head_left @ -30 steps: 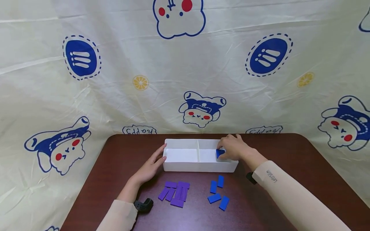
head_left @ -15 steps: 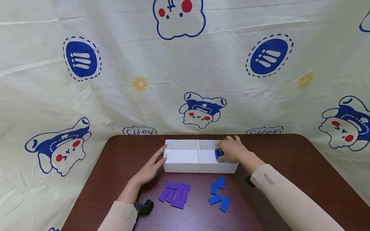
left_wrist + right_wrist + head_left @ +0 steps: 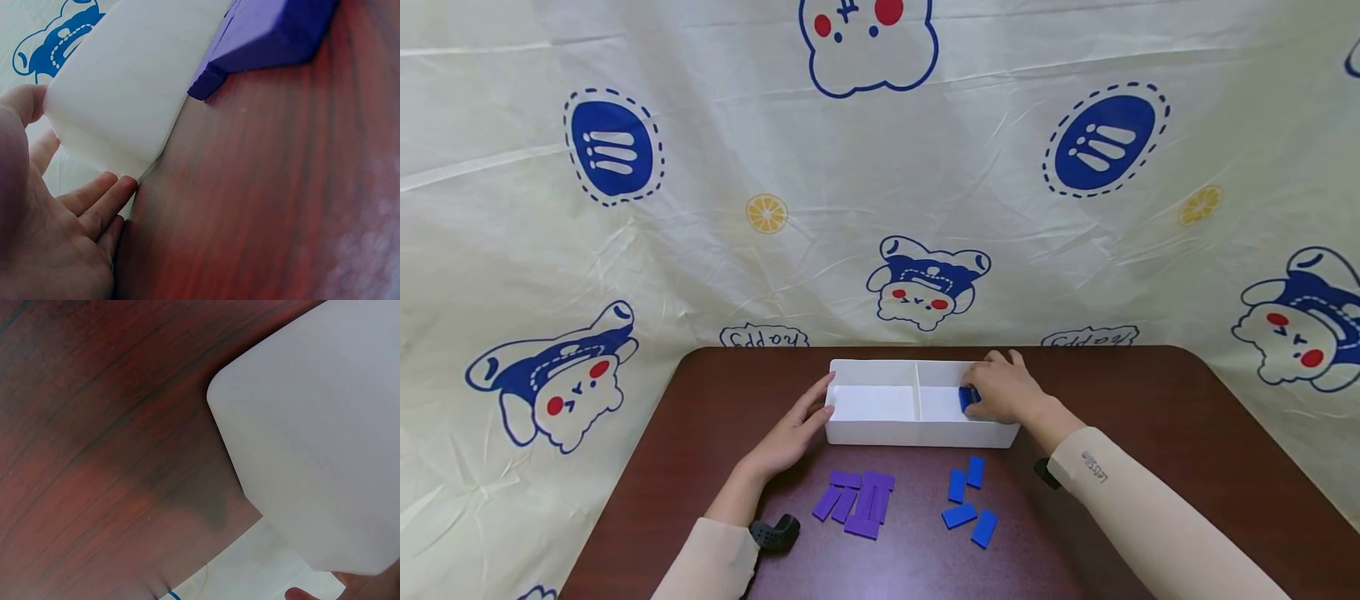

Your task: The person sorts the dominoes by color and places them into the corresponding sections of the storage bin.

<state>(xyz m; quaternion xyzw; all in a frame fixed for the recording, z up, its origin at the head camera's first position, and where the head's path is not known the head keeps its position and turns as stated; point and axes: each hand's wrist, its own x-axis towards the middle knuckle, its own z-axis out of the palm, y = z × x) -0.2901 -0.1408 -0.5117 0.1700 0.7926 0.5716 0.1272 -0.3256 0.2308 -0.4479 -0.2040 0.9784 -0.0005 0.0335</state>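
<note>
A white two-compartment box point(image 3: 917, 434) stands near the far side of the table. My left hand point(image 3: 786, 437) touches its left end, fingers fairly straight; in the left wrist view the fingertips of that hand point(image 3: 69, 228) lie along the end wall. My right hand point(image 3: 1006, 392) reaches into the right compartment and pinches a blue block point(image 3: 966, 400), partly hidden by its fingers. From the right wrist, the outer wall of the box point(image 3: 306, 419) covers most of the hand.
In front of the box, several purple blocks point(image 3: 865, 500) lie grouped at the left, some stacked. Several blue blocks point(image 3: 957, 485) lie loose on the table point(image 3: 1037, 533) to the right. A patterned curtain point(image 3: 820, 275) hangs behind the table.
My right hand has shifted slightly left inside the right compartment, and the blue block in its fingers has turned a little. The left hand holds its place at the box's end.
</note>
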